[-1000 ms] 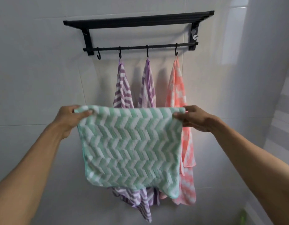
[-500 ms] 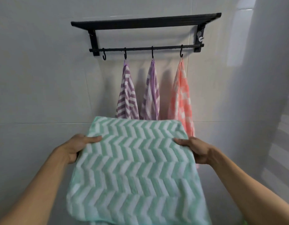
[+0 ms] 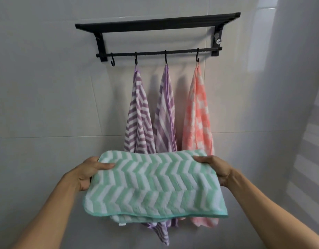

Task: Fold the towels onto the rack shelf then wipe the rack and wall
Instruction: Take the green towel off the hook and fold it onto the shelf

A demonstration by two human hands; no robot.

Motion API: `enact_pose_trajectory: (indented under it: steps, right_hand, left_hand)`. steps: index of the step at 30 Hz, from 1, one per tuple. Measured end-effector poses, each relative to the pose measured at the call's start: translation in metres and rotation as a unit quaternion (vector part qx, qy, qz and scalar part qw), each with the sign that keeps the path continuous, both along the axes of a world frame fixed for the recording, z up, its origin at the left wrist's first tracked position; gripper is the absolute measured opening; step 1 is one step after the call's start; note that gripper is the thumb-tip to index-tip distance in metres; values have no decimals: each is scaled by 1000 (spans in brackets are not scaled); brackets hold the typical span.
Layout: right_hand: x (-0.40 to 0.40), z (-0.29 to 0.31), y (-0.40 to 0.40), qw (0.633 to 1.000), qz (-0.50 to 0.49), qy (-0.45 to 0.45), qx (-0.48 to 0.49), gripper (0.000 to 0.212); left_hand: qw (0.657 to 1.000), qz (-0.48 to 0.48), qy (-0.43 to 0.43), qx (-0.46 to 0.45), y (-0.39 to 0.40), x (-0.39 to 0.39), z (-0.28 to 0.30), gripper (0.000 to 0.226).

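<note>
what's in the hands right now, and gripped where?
The folded green towel, held by both: left hand grips its left end, right hand its right end, near the far folded edge.

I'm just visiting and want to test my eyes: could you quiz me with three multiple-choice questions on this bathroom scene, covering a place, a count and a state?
1. Where is the green towel?
A. on the rack shelf
B. between both hands
C. on a hook

2. How many towels hang from hooks?
A. one
B. three
C. five

3. What state is the leftmost hook in?
A. bare
B. holding a towel
C. broken off

Answers: 1 B, the left hand and right hand grip its ends. 2 B, two purple, one pink. 3 A, nothing hangs on it.
</note>
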State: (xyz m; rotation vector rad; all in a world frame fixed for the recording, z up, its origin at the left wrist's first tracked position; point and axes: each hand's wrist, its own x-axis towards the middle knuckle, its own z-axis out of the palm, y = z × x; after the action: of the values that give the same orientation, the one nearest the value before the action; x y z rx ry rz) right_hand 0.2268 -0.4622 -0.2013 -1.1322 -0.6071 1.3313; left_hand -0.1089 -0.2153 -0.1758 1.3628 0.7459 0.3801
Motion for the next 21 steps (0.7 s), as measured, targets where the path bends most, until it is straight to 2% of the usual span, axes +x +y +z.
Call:
enact_pose_trajectory:
  steps: [2, 4, 6, 8, 10, 12, 14, 16, 17, 21]
  right_hand:
    - [-3, 9, 1, 999, 0, -33, -18, 53]
    - [-4, 42, 6, 995, -31, -93, 16, 43]
    - [-3, 88, 9, 976, -77, -166, 118, 40]
    - [3, 133, 9, 938, -134, -208, 244, 42]
    - [5, 159, 8, 897, -185, -251, 313, 39]
    - [11, 159, 11, 870, -224, -295, 324, 29]
    - [17, 146, 17, 863, -260, -320, 292, 28]
    - [19, 137, 18, 872, -260, -321, 262, 28]
    - [17, 136, 15, 872, -247, -332, 261, 27]
    - [5, 137, 15, 885, -224, -337, 231, 22]
  left_hand:
    - [1000, 4, 7, 17, -3, 1, 3, 100]
    - [998, 7, -36, 58, -5, 4, 28, 103]
    - [979, 57, -137, 142, -1, 3, 67, 88]
    - [937, 127, -234, 227, 6, -2, 106, 65]
    - [906, 177, -266, 276, 7, -8, 128, 54]
    - [892, 209, -269, 296, 5, -7, 134, 42]
    - [899, 194, -285, 269, -1, -5, 135, 13]
    - [920, 187, -294, 179, -2, 0, 136, 35]
    - [925, 196, -283, 161, 0, 1, 136, 36]
    - [934, 252, -184, 174, 16, 2, 128, 46]
